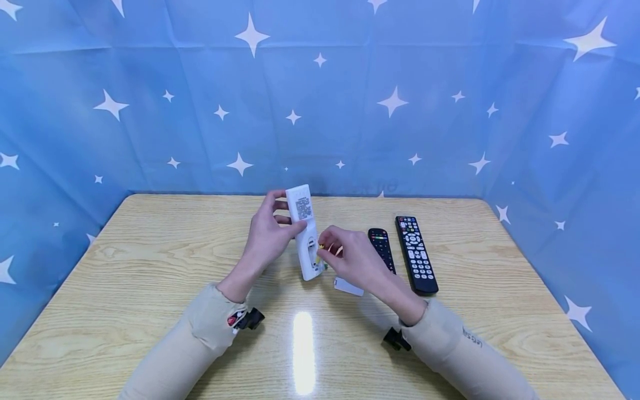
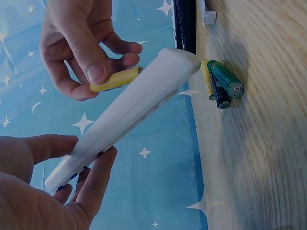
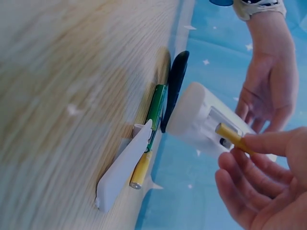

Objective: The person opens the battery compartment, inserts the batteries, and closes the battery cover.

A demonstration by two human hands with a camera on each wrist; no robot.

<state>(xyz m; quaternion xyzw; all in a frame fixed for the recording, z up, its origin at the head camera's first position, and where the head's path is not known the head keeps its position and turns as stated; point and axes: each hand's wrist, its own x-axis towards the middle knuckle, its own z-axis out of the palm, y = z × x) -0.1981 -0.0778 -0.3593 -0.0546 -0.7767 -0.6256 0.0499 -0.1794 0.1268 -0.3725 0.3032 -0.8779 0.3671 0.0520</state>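
My left hand (image 1: 270, 228) holds a white remote control (image 1: 301, 222) tilted above the table, thumb on its back and fingers along the far side. The back faces up, showing a label near the top and an uncovered battery compartment (image 1: 312, 251) at the lower end. My right hand (image 1: 352, 255) pinches a yellow battery (image 2: 117, 79) between thumb and fingertips. In the right wrist view the battery (image 3: 231, 136) is right at the compartment's opening, angled to it. The white battery cover (image 1: 348, 286) lies on the table below my right hand.
Several loose batteries, one of them a green battery (image 2: 226, 79), lie together on the wooden table (image 1: 165, 266) by the cover. To the right are a smaller black remote (image 1: 381, 249), partly behind my right hand, and a larger black remote (image 1: 416, 254). A blue starred cloth (image 1: 320, 111) hangs behind.
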